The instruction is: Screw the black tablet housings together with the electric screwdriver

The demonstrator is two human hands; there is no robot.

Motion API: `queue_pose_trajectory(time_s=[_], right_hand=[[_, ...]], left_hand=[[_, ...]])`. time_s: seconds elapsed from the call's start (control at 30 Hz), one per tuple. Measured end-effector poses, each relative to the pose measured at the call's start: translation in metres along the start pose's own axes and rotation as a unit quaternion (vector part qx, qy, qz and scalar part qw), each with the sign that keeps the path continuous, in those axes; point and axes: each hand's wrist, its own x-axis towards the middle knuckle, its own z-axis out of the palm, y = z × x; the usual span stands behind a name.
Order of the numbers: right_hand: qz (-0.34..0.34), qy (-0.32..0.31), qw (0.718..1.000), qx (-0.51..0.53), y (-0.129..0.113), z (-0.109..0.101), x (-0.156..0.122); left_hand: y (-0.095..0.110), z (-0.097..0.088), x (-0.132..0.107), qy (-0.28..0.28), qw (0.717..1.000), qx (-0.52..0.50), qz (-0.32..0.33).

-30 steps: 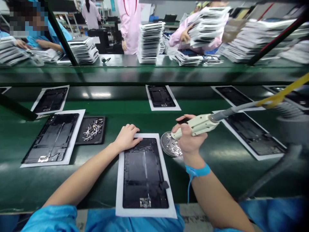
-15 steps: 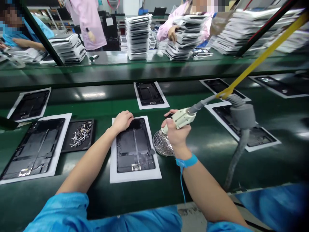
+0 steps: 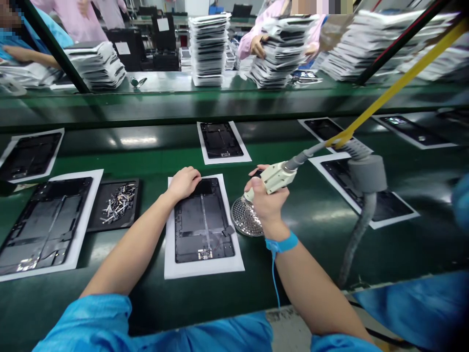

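A dark tablet housing (image 3: pixel 196 222) lies open side up on a white sheet (image 3: pixel 201 272) in front of me. My left hand (image 3: pixel 185 184) is at its top edge, fingers together and curled over that edge. Beside the housing, my right hand (image 3: pixel 270 200) is wrapped around a cream hand tool (image 3: pixel 277 177) joined to a grey hose (image 3: pixel 301 157). Under that hand is a round, dimpled metal dish (image 3: pixel 245 217), partly covered by it. The tool's front end is hidden behind my fingers. A blue wrist strap (image 3: pixel 283 244) is on my right wrist.
A black tray (image 3: pixel 132 215) of small loose parts stands to the left, beside another tablet housing (image 3: pixel 47 225). More housings on white sheets (image 3: pixel 245 152) lie farther back and right. A yellow strap (image 3: pixel 399 88) and thick grey hose (image 3: pixel 361 239) hang at right. Tall stacks (image 3: pixel 208 51) line the back.
My view has shifted slightly. The housings in the far row appear a little farther left. A person in pink at the back has moved left. Both my hands keep their holds.
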Motion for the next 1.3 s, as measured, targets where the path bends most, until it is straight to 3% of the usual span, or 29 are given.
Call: queue_pose_trajectory(time_s=[0.3,0.47,0.57,0.63,0.77,1.0,1.17,1.23,1.3], right_hand=[[0.004,0.005,1.0,0.006,0.002,-0.001,0.001],[-0.006,-0.003,0.999,0.039,-0.019,0.002,-0.01],[0.027,-0.07,0.99,0.119,-0.039,0.009,-0.035],[0.074,-0.156,0.972,0.162,-0.048,0.013,-0.056],[0.121,-0.266,0.938,0.184,-0.053,0.017,-0.091],[0.067,-0.32,0.936,0.13,-0.048,0.016,-0.107],[0.06,-0.319,0.935,0.141,-0.05,0.02,-0.106],[0.053,-0.317,0.935,0.148,-0.051,0.023,-0.107],[0.053,-0.315,0.934,0.159,-0.051,0.026,-0.109]], left_hand=[[0.002,-0.001,-0.001,-0.008,1.0,0.003,-0.007],[0.006,-0.001,-0.001,-0.011,1.0,-0.006,-0.02],[0.009,0.0,-0.001,-0.013,1.0,-0.011,-0.024],[0.01,0.001,-0.001,-0.013,1.0,-0.009,-0.026],[0.01,0.003,0.0,-0.013,1.0,-0.007,-0.021],[0.01,0.003,0.0,-0.017,1.0,-0.019,-0.018],[0.011,0.003,0.001,-0.016,0.999,-0.038,-0.017],[0.012,0.003,0.001,0.006,0.999,-0.042,-0.02],[0.015,0.0,-0.002,0.069,0.996,-0.04,-0.041]])
